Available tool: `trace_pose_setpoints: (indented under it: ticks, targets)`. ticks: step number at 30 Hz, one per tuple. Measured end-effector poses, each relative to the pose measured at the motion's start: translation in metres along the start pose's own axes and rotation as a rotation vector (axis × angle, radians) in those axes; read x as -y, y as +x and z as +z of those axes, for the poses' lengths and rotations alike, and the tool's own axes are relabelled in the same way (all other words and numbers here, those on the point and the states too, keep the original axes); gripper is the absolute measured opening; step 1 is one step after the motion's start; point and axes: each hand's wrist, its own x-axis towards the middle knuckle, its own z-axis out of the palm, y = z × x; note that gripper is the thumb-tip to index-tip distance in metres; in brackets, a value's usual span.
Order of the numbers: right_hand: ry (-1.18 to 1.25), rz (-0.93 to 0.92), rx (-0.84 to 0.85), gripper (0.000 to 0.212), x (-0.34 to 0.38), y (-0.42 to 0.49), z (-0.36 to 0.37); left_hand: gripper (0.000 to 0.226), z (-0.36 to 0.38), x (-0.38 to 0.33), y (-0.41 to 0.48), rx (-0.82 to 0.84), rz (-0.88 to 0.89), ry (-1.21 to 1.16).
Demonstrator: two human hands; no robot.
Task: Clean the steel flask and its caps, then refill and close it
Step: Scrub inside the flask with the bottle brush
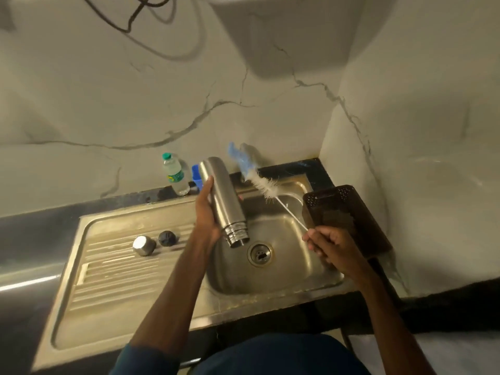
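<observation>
The left hand (pixel 208 212) grips the steel flask (pixel 221 193) around its mid-body, fingers wrapped behind and thumb across the front. The flask is uncapped and tilted, with its threaded mouth pointing down over the sink basin (pixel 292 269), just above and left of the drain (pixel 260 254). The right hand (pixel 332 247) is curled closed, pinching the far end of the bottle brush (pixel 259 182) by its thin stem. The bristled head angles up and away toward the back wall, well apart from the flask mouth. The steel cap (pixel 144 245) and the black inner cap (pixel 167 238) sit side by side on the ribbed drainboard (pixel 113 280), close to the left forearm. A dark perforated basket (pixel 341 212) stands just beside the right hand, and a plastic water bottle (pixel 175 174) stands at the back of the counter. Hazards:

- The smooth steel body, if wet, may slide through the one-hand grip and drop into the basin.
- The stem, held only at its tip, is likely to flex, so the head may miss the narrow mouth or flick water.
- A sweep of the left forearm may knock either cap along the drainboard.
- The right hand may strike the basket when the brush is swung round.
</observation>
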Motion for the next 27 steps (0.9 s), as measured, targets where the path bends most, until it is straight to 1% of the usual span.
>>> trace_pose_setpoints:
  ticks: [4, 8, 11, 13, 16, 19, 22, 23, 25, 27]
  targets:
    - [0.063, 0.012, 0.079, 0.023, -0.001, 0.005, -0.002, 0.085, 0.003, 0.014, -0.009, 0.042, -0.031, -0.072]
    - [0.102, 0.034, 0.121, 0.025, 0.001, 0.008, 0.001, 0.079, 0.007, 0.02, -0.023, 0.117, -0.067, -0.19]
    - [0.109, 0.05, 0.155, 0.025, -0.002, 0.009, 0.006, 0.084, 0.007, 0.018, -0.031, 0.162, -0.106, -0.272]
    - [0.113, 0.064, 0.168, 0.025, -0.003, 0.008, 0.012, 0.083, 0.0, 0.016, -0.032, 0.171, -0.139, -0.271]
    - [0.114, 0.082, 0.146, 0.026, -0.003, 0.008, 0.022, 0.075, -0.011, 0.01, -0.026, 0.17, -0.191, -0.263]
    - [0.109, 0.06, 0.102, 0.026, 0.005, 0.009, 0.038, 0.081, -0.017, -0.001, -0.019, 0.149, -0.194, -0.285]
    - [0.106, 0.062, 0.024, 0.026, 0.014, 0.008, 0.054, 0.078, -0.029, -0.014, -0.014, 0.186, -0.241, -0.327]
    - [0.102, 0.064, 0.003, 0.026, 0.016, 0.008, 0.061, 0.081, -0.034, -0.019, -0.012, 0.205, -0.266, -0.329]
    - [0.108, 0.066, -0.017, 0.025, 0.02, 0.005, 0.075, 0.09, -0.044, -0.029, -0.01, 0.227, -0.293, -0.307]
    - [0.122, 0.069, -0.041, 0.024, 0.025, 0.002, 0.09, 0.088, -0.051, -0.035, -0.004, 0.231, -0.303, -0.26]
